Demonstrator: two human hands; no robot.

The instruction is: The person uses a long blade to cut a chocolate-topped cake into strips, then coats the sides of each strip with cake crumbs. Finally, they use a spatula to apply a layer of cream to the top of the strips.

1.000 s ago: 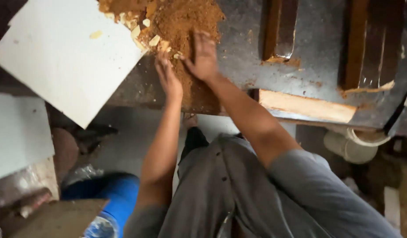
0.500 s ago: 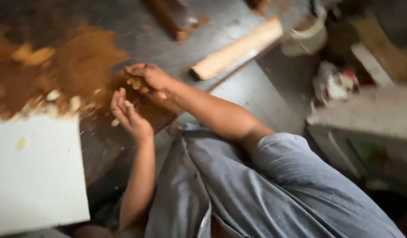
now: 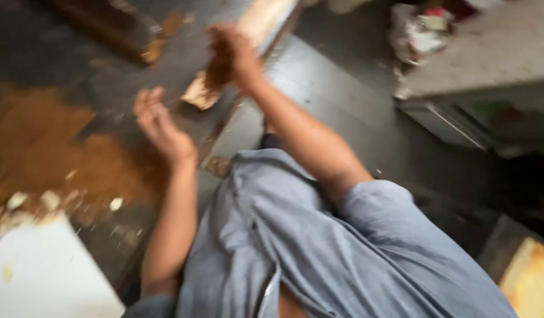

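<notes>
The picture is blurred. My right hand (image 3: pixel 235 52) is raised over the edge of the dark worktop (image 3: pixel 77 76), its fingers closed round a clump of brown powder (image 3: pixel 218 68). A pale chip (image 3: pixel 200 94) lies just below that hand at the worktop's edge. My left hand (image 3: pixel 159 125) hovers open, palm up and holding nothing, beside the big heap of brown powder (image 3: pixel 48 153) spread on the worktop. Small pale chips (image 3: pixel 48 200) dot the heap's near side.
A white board (image 3: pixel 42 277) lies at the bottom left. A pale wooden plank (image 3: pixel 266 16) and a dark wooden block (image 3: pixel 107 23) lie at the back. At the right stand a grey bench (image 3: pixel 489 65) with crumpled wrappers (image 3: pixel 425 32) and a yellow wooden piece (image 3: pixel 531 277).
Both hands have left the brown heap. The right hand rose and moved right to the worktop's edge with brown powder in it; the left lifted open. The view swung.
</notes>
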